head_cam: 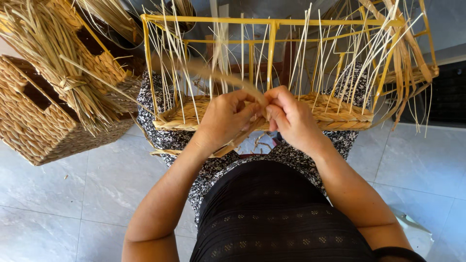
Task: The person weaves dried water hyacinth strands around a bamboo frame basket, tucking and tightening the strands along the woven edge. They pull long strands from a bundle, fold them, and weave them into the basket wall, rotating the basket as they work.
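left hand [224,121] and right hand [291,119] pinching a flat straw strand [228,80] at the half-woven basket [335,114] on the lap, mid-weave; tucking it behind the next upright stake [270,53] seems due.

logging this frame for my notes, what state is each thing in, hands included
left hand: closed, fingers pinching the straw strand
right hand: closed on the same strand, touching the left hand
straw strand: flat, bent, held between both hands
yellow frame basket: unfinished, only the bottom rows woven, thin stakes standing loose
finished woven basket: complete, tilted on the floor
straw bundle: tied around the middle, lying on that basket
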Motion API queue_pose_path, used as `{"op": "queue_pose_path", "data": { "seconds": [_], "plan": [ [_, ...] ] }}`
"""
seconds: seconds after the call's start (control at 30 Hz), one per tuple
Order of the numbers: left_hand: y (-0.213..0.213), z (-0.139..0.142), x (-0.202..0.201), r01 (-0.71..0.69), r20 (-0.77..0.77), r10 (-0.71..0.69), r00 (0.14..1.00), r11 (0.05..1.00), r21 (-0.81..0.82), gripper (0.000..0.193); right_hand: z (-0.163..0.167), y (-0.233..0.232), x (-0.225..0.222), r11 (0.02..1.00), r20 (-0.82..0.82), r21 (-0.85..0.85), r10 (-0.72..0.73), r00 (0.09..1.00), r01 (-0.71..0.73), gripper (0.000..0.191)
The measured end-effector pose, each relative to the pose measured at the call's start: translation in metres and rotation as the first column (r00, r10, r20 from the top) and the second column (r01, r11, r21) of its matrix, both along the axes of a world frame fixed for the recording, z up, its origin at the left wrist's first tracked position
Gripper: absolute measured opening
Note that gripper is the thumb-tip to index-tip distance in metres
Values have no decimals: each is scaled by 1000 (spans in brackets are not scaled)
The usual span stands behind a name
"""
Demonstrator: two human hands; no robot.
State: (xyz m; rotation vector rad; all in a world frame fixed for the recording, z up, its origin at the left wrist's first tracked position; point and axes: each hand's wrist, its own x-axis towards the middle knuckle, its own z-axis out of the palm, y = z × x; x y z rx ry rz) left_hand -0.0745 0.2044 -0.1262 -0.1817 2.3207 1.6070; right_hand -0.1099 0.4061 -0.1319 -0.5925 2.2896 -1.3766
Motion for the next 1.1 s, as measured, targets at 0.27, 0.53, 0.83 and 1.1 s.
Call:
{"op": "queue_pose_path", "data": {
  "seconds": [0.27, 0.53, 0.83, 1.1],
  "plan": [
    [7, 32, 32, -124, -163, 157, 974, 973, 196, 23, -6, -5, -3, 994, 122, 104, -35, 992, 22, 9],
    [-3, 52, 56, -294, -618, -201, 760, 743, -602, 25, 8, -12, 6, 988, -168, 112, 121, 978, -103, 19],
    [-21, 59, 55, -139, -497, -167, 851, 842, -521, 22, 2, -21, 7, 998, -99, 37, -40, 994, 43, 6],
    [14, 39, 47, 41, -330, -475, 816, 617, -786, 23, 6, -10, 2, 996, -168, -41, -88, 982, 82, 24]
  ]
}}
